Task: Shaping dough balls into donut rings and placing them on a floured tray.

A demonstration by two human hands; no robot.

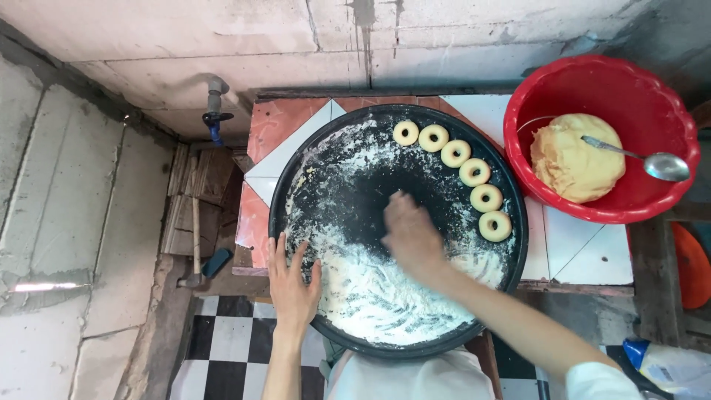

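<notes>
Round black tray (296,185), dusted with white flour (370,289), filling the centre of the frame on a small table tiled in white and red-brown (578,244). Rough grey block wall (222,37) across the top, with a pipe and blue tap (214,111) at upper left. Black-and-white checked floor (222,348) along the bottom edge; wooden scraps and a hammer (194,244) lying at left centre.

Six raw dough rings (456,153) set in a curved row along the tray's upper right rim, each just beside the next. One red plastic basin (563,96) at upper right, just beside the tray, holding one lump of yellow dough (570,159) with one metal spoon (652,161) resting on it and the basin's edge.

Left hand (292,285) flat on the tray's lower left rim, fingers spread wide, gripping nothing. Right hand (409,235) in the middle of the tray, blurred, fingertips down on the floured surface; cannot tell how far open or whether anything is held. Plastic bag (666,367) at lower right; orange object (692,267) at the right edge.
</notes>
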